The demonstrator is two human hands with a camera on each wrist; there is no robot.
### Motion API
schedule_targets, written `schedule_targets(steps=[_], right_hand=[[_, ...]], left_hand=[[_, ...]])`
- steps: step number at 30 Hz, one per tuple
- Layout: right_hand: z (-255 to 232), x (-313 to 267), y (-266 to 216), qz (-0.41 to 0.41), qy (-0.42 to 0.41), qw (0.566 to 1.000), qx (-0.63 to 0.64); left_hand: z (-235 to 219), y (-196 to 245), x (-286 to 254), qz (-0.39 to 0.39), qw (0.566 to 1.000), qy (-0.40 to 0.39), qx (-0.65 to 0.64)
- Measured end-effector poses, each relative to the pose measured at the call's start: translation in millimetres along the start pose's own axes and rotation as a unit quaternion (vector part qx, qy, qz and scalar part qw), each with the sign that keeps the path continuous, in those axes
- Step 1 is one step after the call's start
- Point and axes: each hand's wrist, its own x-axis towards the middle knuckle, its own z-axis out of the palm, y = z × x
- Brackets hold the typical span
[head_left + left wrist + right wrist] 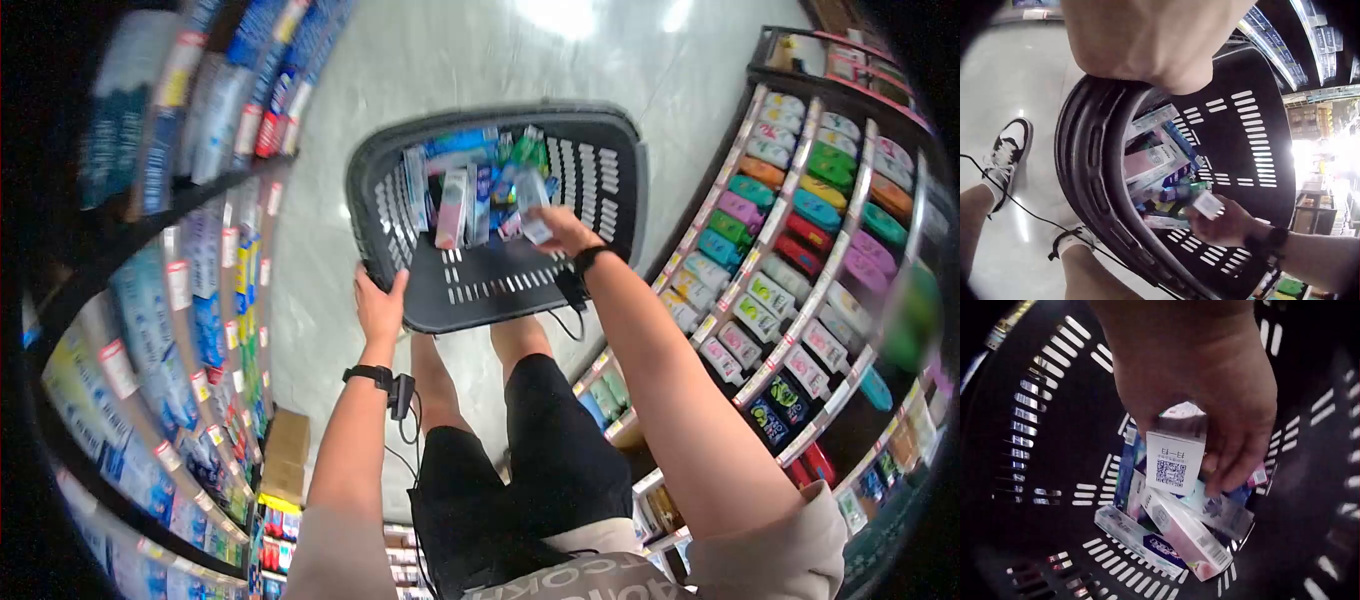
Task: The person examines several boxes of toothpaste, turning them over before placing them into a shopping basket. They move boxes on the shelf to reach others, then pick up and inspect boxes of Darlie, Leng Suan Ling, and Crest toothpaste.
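My left hand (380, 308) holds the near left rim of a black plastic basket (450, 318); in the left wrist view its fingers are hidden behind the back of the hand. Inside the basket, my right hand (567, 232) pinches a narrow carton (1175, 464) by its sides, its white end with a QR code turned up. Beneath it lie several toothpaste-style boxes, among them a pink and white box (452, 208) and a white and blue box (1141, 540). Green packaging (527, 150) lies toward the far side of the basket.
Shelves of blue packaged goods (200, 290) line the left side. To the right stands a rack of colourful soap-like packs (800, 220). A brown cardboard box (287, 450) is on the lower left, and a cable (1041, 222) hangs past the legs.
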Motion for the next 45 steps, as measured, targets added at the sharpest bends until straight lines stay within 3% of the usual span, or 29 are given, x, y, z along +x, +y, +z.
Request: schedule_targets(steps=[1,2,3,5,6,7,8,9,11,12,14,15,16,17,19,22,23,25,28,30,33,34,37,39,40,41,42,44,45], right_hand=[[-9,-19,-12,0.01,0.03,0.99,-0.137],[-10,-50,-23,-0.051,0.094,0.958,-0.267],[-9,-86,-33,-0.107,0.163,0.9,-0.39],[-6,-157,-52,-0.193,0.166,0.856,-0.45],[0,-200,-77,-0.147,0.083,0.874,-0.455],[14,-234,-91,-0.125,0.084,0.873,-0.464],[23,-266,-97,-0.157,0.05,0.893,-0.42],[49,-314,-112,-0.17,0.077,0.85,-0.493],[77,-338,-94,-0.338,0.112,0.723,-0.593],[99,-375,-97,-0.351,0.058,0.735,-0.577],[149,-463,-96,-0.332,-0.059,0.818,-0.466],[167,-471,-79,-0.408,-0.128,0.814,-0.394],[185,-504,-74,-0.447,-0.172,0.794,-0.375],[199,-508,-61,-0.501,-0.154,0.745,-0.413],[220,-539,-48,-0.487,-0.245,0.747,-0.382],[249,-595,-30,-0.314,-0.307,0.819,-0.37],[256,-607,-20,-0.334,-0.356,0.806,-0.334],[266,-621,4,-0.361,-0.453,0.773,-0.259],[273,-635,26,-0.386,-0.478,0.757,-0.221],[276,-633,36,-0.423,-0.467,0.739,-0.238],[284,-624,70,-0.434,-0.436,0.73,-0.297],[294,-625,83,-0.426,-0.465,0.723,-0.28],[291,-641,124,-0.364,-0.561,0.711,-0.219],[289,-681,141,-0.314,-0.654,0.673,-0.144],[289,-705,146,-0.284,-0.678,0.669,-0.107],[289,-722,150,-0.303,-0.655,0.684,-0.105],[293,-731,155,-0.353,-0.61,0.702,-0.1],[295,-738,165,-0.374,-0.554,0.736,-0.104],[297,-742,170,-0.383,-0.528,0.75,-0.108]], left_hand=[[-17,17,-4,0.006,0.998,0.012,0.06],[-44,51,-8,-0.017,0.998,-0.002,0.059],[-57,67,-9,0.03,0.998,0.04,0.047],[-99,112,-15,0.137,0.989,0.009,-0.055],[-133,148,-28,0.204,0.977,-0.028,-0.063],[-169,182,-42,0.228,0.965,-0.106,-0.07],[-194,197,-51,0.321,0.939,-0.122,-0.009],[-219,211,-59,0.405,0.903,-0.13,0.055],[-271,240,-102,0.489,0.849,-0.164,0.116],[-291,243,-125,0.532,0.82,-0.165,0.132],[-316,232,-174,0.594,0.775,-0.147,0.158],[-324,216,-197,0.615,0.76,-0.127,0.167],[-339,199,-219,0.599,0.776,-0.136,0.142],[-352,186,-239,0.583,0.792,-0.145,0.114],[-396,164,-292,0.555,0.811,-0.101,0.156],[-434,104,-356,0.513,0.84,0.002,0.178],[-442,85,-374,0.496,0.849,0.049,0.175],[-455,56,-413,0.383,0.914,0.088,0.101],[-457,24,-477,0.248,0.946,0.189,-0.091],[-455,4,-504,0.21,0.922,0.229,-0.231],[-443,2,-553,0.188,0.847,0.275,-0.413],[-440,2,-567,0.208,0.832,0.271,-0.436],[-431,16,-604,0.304,0.698,0.269,-0.59],[-425,-2,-620,0.331,0.687,0.203,-0.614],[-428,-2,-634,0.345,0.705,0.185,-0.592],[-435,0,-642,0.375,0.717,0.168,-0.563],[-435,-5,-646,0.388,0.708,0.169,-0.566],[-431,-17,-657,0.415,0.692,0.169,-0.566],[-429,-25,-668,0.393,0.68,0.176,-0.594]])
